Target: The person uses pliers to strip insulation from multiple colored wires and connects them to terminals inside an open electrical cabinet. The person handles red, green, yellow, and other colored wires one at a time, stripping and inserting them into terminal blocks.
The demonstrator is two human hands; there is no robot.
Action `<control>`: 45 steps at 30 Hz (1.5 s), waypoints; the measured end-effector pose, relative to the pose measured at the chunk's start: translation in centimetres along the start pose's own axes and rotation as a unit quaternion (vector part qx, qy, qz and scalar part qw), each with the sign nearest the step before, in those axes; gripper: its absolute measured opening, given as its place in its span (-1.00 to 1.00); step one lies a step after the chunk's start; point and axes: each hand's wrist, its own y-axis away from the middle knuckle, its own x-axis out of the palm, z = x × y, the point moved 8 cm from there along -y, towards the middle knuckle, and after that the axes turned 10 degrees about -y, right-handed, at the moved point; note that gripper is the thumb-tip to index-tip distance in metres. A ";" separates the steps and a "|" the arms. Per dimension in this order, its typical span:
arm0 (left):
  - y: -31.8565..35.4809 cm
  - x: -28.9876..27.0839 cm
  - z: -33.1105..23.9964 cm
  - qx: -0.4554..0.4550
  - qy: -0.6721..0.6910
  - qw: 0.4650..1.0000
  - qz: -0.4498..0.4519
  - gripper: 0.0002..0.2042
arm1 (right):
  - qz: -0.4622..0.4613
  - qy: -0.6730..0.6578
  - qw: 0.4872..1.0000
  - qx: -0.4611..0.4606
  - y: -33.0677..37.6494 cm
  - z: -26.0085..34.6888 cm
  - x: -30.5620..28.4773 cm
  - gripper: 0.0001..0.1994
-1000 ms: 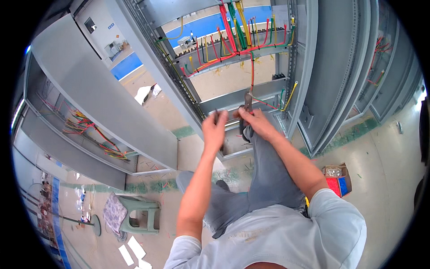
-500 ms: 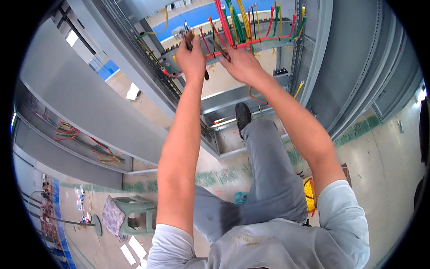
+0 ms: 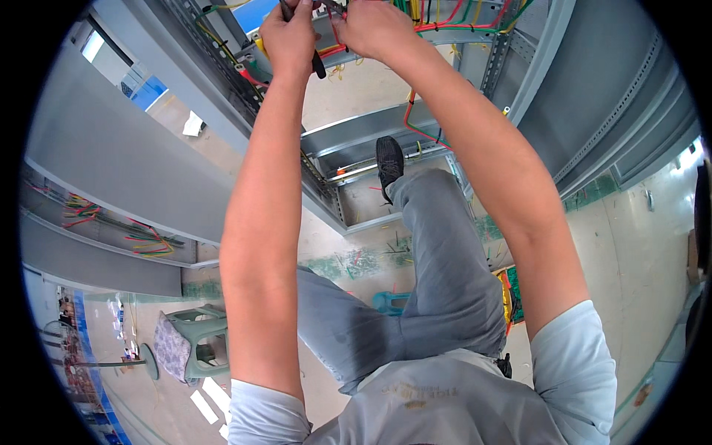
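Observation:
At the top edge of the view, both my hands work among the wires of a grey metal cabinet frame (image 3: 356, 127). My left hand (image 3: 288, 43) is closed around a slim dark-handled hand tool (image 3: 319, 65), whose handle end sticks out below the palm; its exact kind is unclear. Close beside it, my right hand (image 3: 374, 31) grips what look like pliers (image 3: 335, 8), with a grey metal end pointing toward the left hand and a bit of red at the grip. Red wires (image 3: 334, 50) run just beneath the hands. The tool tips are partly cut off by the picture's edge.
Bundled red, green and yellow wires (image 3: 467, 27) line the crossbar at upper right. Grey cabinet panels (image 3: 126, 148) flank both sides. My shoe (image 3: 389, 159) stands by the lower frame rail. A green stool (image 3: 204, 341) is at lower left; wire scraps litter the floor.
Both hands appear higher and slightly further left in the view, and closer together, still holding their tools. The whole scene has shifted, as the head view moved.

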 end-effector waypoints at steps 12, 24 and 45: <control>0.4 -1.6 0.2 -0.015 -0.029 0.999 -0.007 -0.76 | 0.029 0.025 0.999 0.037 -0.6 1.2 -0.1 -0.63; 0.2 -1.8 -0.1 0.022 -0.055 0.998 -0.010 -0.78 | -0.049 0.060 0.997 0.025 0.3 1.8 -1.7 -0.50; 1.0 -1.9 -0.3 0.047 -0.113 0.992 -0.018 -0.75 | -0.099 -0.049 0.994 -0.015 4.1 -3.0 1.0 -0.70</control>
